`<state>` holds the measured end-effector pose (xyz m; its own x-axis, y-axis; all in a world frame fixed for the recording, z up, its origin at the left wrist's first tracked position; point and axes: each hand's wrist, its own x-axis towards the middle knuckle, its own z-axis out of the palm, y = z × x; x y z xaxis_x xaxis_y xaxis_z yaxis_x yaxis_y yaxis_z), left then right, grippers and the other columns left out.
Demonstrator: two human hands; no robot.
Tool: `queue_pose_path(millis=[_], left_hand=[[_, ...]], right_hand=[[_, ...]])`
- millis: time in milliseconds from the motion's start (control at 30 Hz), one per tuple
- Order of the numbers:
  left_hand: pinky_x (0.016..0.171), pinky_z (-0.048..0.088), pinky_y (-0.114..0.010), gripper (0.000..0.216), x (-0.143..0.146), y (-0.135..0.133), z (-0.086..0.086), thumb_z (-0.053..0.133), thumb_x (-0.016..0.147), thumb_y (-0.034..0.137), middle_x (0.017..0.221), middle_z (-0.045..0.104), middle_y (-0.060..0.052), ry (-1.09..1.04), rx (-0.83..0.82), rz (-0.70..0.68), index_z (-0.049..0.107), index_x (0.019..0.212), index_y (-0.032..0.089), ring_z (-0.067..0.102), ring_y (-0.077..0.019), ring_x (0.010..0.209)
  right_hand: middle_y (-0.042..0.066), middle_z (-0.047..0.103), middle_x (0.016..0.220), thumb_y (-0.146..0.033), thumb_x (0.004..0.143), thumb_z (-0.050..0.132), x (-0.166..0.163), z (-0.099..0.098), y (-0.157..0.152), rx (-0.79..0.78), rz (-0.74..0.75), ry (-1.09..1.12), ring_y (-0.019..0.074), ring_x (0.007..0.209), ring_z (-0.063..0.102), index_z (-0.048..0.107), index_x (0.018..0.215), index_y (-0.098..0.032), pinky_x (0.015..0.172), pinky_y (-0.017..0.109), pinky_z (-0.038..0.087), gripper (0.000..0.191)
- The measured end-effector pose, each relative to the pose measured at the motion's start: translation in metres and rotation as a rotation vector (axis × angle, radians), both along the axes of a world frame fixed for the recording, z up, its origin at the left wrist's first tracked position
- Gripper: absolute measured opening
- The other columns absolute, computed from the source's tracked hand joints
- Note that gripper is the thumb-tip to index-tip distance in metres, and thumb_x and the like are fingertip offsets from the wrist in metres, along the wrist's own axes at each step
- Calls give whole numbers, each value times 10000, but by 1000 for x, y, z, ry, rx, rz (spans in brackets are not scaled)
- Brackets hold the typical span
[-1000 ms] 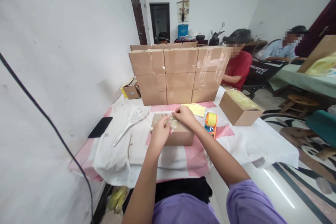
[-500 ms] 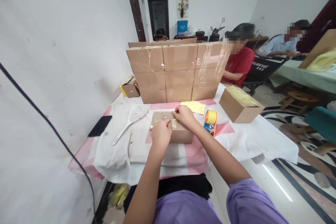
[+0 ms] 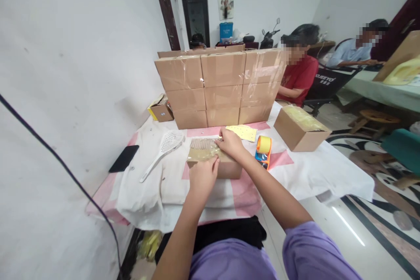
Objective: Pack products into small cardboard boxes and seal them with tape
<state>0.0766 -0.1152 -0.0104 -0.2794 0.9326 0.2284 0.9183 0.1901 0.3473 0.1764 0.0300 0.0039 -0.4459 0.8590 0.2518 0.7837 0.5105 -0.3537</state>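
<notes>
A small cardboard box [image 3: 226,169] sits on the cloth-covered table in front of me. Yellowish clear plastic film [image 3: 200,155] lies across the near part of its top. Behind the film, a row of thin light strips shows inside the box. My left hand [image 3: 204,176] is closed at the near edge, thumb and fingers pinching the film. At the far right of the top, my right hand [image 3: 230,143] is also closed, its fingertips on the film; the fingers partly hide what they grip. A tape dispenser [image 3: 263,152] with a yellow roll stands right of my right hand.
Stacked cardboard boxes [image 3: 223,89] form a wall behind. A white slotted paddle [image 3: 169,144] and a black phone-like slab [image 3: 124,159] lie left. A yellow card [image 3: 243,132] lies behind my hands. Another box [image 3: 300,130] stands right. Two people sit beyond.
My left hand has moved slightly down and right, toward the box's near edge, and more film shows there. My right hand stays almost in place.
</notes>
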Motion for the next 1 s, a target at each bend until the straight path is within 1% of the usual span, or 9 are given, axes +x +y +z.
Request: queue_pose_path(millis=[133,267,367,433,567,733,800,900,1000], left_hand=[[686,469,-302,326,1,-6,-27,495,1019,304,981,798,-47,26,211,-85,719,1250,253,724,-203,822],[739,486,-370,265,-1,-4,-38,574,982,338,921,761,-80,146,367,-25,770,1150,280,685,-255,854],[912,483,-481,233,-8,-1,-37,581,978,323,1183,746,-93,213,440,-95,783,1087,286,645,-327,1127],[1080,394,-555,267,-15,1,-39,530,1003,270,1294,718,-61,223,472,-237,753,1149,271,569,-327,1300],[1176,276,-569,296,-27,1,-47,534,1004,228,1274,732,-23,257,507,-325,698,1245,275,601,-290,1280],[1157,324,-478,341,-37,4,-65,669,923,206,1193,770,-14,306,758,-332,694,1255,278,682,-262,1109],[1128,368,-451,372,-43,6,-75,697,896,184,1155,784,-20,298,846,-360,693,1259,266,689,-263,1090],[1067,442,-415,419,-56,9,-91,681,890,136,1121,792,-41,255,913,-441,676,1292,253,697,-264,1097],[1041,482,-411,543,-67,9,-102,665,884,98,1110,792,-60,260,930,-540,602,1399,256,702,-276,1114]], right_hand=[[78,703,1081,-322,909,647,-1,2,-3,13,11,-16,230,956,638,597,1062,-200,711,293,403,202],[125,669,1166,-302,904,647,0,6,-7,57,10,-40,274,1087,597,631,1089,-189,827,335,435,218],[184,644,1212,-459,854,703,8,7,-3,90,-52,-40,369,1208,520,667,1076,-157,974,457,401,377],[202,660,1182,-546,789,749,19,5,5,-28,-95,41,398,1186,538,688,1041,-138,1009,515,377,483],[166,714,1080,-551,759,777,44,-4,19,-291,-100,291,328,1038,645,704,997,-131,927,436,461,489],[96,746,1047,-478,947,579,74,-34,-2,-323,-47,473,221,997,694,710,1023,-161,866,312,527,352],[129,665,1309,-561,971,503,85,-62,-28,-301,6,598,238,1199,634,599,1310,-194,990,357,503,509],[172,259,1657,-793,721,676,96,-114,-74,-346,250,897,322,1519,296,89,1622,-247,1187,476,330,1206],[190,-31,1700,-665,499,891,96,-144,-109,-384,130,657,393,1568,-12,-109,1619,-209,1255,546,134,1569]])
